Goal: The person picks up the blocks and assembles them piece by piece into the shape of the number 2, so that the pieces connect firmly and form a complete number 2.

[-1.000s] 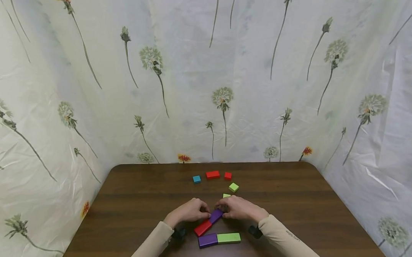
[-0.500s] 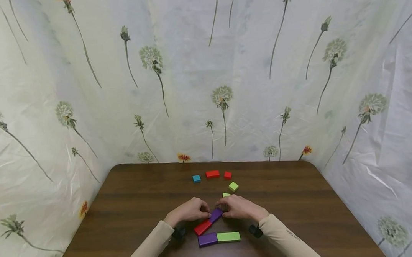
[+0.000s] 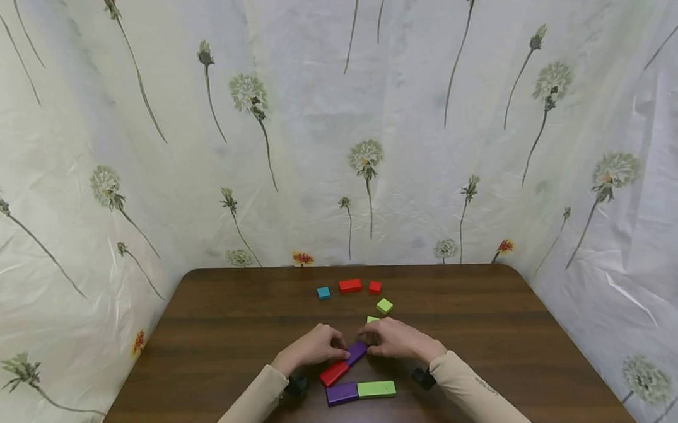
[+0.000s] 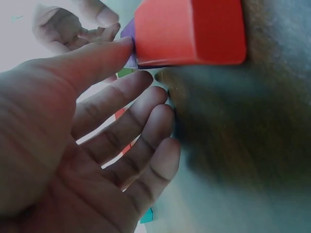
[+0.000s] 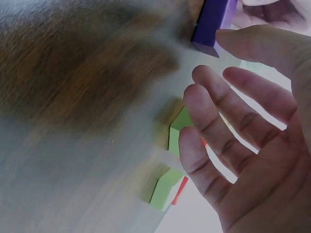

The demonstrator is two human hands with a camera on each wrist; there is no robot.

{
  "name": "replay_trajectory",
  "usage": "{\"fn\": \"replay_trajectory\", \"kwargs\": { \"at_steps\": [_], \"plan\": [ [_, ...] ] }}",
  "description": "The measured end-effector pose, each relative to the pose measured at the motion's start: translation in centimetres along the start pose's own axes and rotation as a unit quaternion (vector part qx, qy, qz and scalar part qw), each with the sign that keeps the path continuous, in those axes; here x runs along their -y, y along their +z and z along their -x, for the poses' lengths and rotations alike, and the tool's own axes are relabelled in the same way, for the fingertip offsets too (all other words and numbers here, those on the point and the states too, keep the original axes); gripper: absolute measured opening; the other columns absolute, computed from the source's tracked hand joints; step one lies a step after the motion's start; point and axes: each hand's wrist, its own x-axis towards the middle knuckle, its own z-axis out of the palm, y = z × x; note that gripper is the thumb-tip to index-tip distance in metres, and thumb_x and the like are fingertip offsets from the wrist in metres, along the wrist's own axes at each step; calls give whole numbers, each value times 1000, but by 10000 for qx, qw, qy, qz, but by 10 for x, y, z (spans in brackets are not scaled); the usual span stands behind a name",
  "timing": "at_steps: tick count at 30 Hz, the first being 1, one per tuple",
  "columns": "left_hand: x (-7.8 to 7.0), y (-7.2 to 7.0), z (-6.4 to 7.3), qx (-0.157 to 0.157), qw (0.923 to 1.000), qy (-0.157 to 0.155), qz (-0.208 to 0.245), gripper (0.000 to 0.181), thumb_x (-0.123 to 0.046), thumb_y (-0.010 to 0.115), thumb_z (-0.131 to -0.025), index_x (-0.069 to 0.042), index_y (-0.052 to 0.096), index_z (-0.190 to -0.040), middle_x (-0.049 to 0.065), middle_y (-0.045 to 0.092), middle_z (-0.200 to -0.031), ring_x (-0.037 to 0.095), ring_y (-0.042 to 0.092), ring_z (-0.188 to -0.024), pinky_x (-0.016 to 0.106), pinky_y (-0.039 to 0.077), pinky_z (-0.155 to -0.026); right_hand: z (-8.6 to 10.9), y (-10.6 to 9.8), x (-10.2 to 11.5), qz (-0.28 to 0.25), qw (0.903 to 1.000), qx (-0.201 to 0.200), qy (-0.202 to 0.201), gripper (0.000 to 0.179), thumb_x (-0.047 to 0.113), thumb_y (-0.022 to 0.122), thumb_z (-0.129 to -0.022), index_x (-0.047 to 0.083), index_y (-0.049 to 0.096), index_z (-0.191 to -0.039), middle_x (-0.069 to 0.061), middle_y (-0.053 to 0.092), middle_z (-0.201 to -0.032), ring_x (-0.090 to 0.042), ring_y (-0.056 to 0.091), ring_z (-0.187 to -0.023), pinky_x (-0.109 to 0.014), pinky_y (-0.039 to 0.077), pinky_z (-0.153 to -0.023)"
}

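A purple block (image 3: 356, 353) and a red block (image 3: 333, 373) lie end to end in a slanting line on the dark wooden table (image 3: 235, 317). My left hand (image 3: 312, 350) is at the far-left side of the purple block, its thumb touching it and its other fingers loosely bent near the tabletop. At the block's far end, my right hand (image 3: 400, 341) touches it with the thumb (image 5: 243, 41); the remaining fingers are spread and relaxed. Nearer the front, another purple block (image 3: 342, 394) meets a long light green block (image 3: 376, 390) end to end.
Beyond the hands lie a small blue block (image 3: 323, 293), a red block (image 3: 350, 285), a smaller red block (image 3: 374, 287) and a light green block (image 3: 384, 307). Another green block (image 3: 372, 319) is partly hidden by the right hand. A flowered curtain (image 3: 302, 144) surrounds the table.
The right hand has shifted very slightly to the right. The blocks keep their places, and the head view has tilted a little.
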Motion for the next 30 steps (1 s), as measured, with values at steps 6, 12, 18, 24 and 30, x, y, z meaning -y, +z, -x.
{"fn": "replay_trajectory", "kwargs": {
  "at_steps": [6, 12, 18, 24, 30],
  "plan": [
    [-1, 0, 0, -93, 9998, -79, 132, 12, -28, 71, -87, -17, 73, -93, -11, 64, -76, 3, 54, -62, 21, 47, -58, 1, -6, 1, 13, 10000, -92, 37, 37, 22, 69, -87, 14, 65, -123, 1, 68, -115, -5, 63, -93, -27, 52, -77],
    [-1, 2, 1, -120, 9996, -139, 192, 11, -26, 71, -88, -17, 73, -93, -11, 64, -76, 4, 53, -62, 21, 46, -57, 0, -6, 2, 48, 9999, -128, 12, 36, 21, 70, -87, 15, 65, -122, 1, 69, -114, -5, 62, -92, -26, 51, -76],
    [-1, 3, 1, -201, 9995, -58, 228, 16, -25, 72, -87, -14, 73, -99, -10, 67, -84, 4, 55, -67, 20, 48, -62, 0, -7, 0, 0, 9997, -227, -22, 34, 20, 70, -87, 14, 66, -121, 0, 69, -112, -8, 63, -91, -27, 52, -75],
    [-2, 3, 1, -367, 9983, 447, -96, 19, -20, 71, -89, -13, 72, -106, -6, 68, -100, 1, 57, -83, 19, 49, -76, 3, -11, -1, -138, 9996, -242, 84, 33, 19, 69, -88, 13, 67, -120, 0, 70, -109, -8, 64, -90, -26, 52, -75],
    [-6, 6, 3, -444, 9933, 814, -689, 10, -19, 68, -90, -17, 74, -98, -8, 64, -94, 1, 54, -81, 19, 47, -74, 5, -15, -7, -204, 9992, -309, 120, 33, 17, 69, -88, 10, 66, -120, 3, 70, -98, -4, 63, -83, -23, 51, -69]
  ]
}}
